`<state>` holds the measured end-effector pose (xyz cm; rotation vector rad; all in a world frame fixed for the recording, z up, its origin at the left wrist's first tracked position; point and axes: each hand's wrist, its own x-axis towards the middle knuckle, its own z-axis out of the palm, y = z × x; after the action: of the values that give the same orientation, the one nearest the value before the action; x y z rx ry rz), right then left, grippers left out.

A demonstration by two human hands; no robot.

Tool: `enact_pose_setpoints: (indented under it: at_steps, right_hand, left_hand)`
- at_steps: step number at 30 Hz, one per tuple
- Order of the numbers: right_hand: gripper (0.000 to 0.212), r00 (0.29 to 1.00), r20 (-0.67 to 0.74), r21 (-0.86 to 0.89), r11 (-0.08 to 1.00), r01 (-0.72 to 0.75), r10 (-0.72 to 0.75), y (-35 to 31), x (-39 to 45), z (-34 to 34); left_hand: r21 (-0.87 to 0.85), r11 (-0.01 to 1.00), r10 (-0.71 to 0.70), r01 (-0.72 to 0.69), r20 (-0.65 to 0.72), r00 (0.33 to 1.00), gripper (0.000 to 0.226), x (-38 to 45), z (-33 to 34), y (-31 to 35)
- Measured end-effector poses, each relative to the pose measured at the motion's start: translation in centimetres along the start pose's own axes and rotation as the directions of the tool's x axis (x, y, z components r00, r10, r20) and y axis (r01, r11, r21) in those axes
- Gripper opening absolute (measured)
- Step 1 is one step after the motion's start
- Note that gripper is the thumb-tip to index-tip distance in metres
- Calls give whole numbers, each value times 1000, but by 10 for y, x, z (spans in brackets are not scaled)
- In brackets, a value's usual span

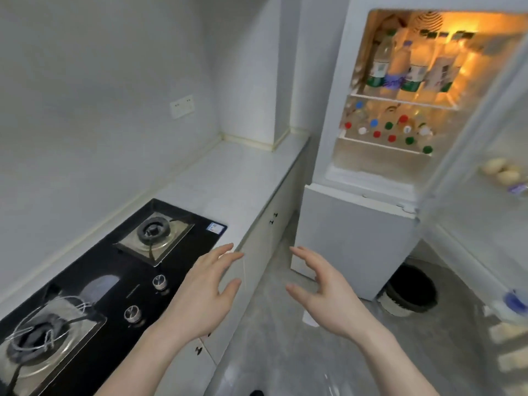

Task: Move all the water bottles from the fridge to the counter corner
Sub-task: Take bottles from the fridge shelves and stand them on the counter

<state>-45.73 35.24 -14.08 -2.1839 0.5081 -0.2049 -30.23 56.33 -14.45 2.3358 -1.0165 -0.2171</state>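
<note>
Your left hand [200, 292] and right hand [323, 298] are hovering empty, fingers spread. Water bottles [411, 67] are standing packed in the open fridge [357, 238]; probably full, heavy, slippery plastic, so grip mid-body, heading for the worktop [228, 178] corner.

Stove: a black glass two-burner gas hob [94, 281] is lying left.
Wall: a white socket plate [182, 106] is sitting above.
Floor: a round dark bin [411, 290] is standing right.

Both forearms are bare, no sleeves in view; the left hand [200, 292] and right hand [328, 295] wear no gloves, rings or watches.
</note>
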Motion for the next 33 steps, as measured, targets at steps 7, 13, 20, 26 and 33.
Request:
enact_pose_setpoints:
  at_steps: [7, 13, 20, 26, 33]
  right_hand:
    - [62, 957, -261, 31, 992, -124, 128, 4, 20, -39]
    - [60, 858, -460, 78, 973, -218, 229, 17, 3, -72]
    - [58, 678, -656, 175, 941, -289, 331, 36, -38, -108]
    - [56, 587, -713, 215, 916, -337, 383, 59, -61, -129]
    - [56, 526, -737, 264, 898, -353, 424, 101, -67, -168]
  left_hand:
    - [-73, 965, 258, -251, 126, 958, 47, 102, 13, 34]
    - [-117, 883, 470, -455, 220, 855, 47, 167, 39, 87]
    - [-191, 763, 644, -617, 305, 702, 48, 199, 69, 150]
    - [-200, 708, 698, -677, 342, 629, 46, 208, 93, 185]
    - [-200, 683, 719, -703, 355, 598, 47, 234, 128, 224]
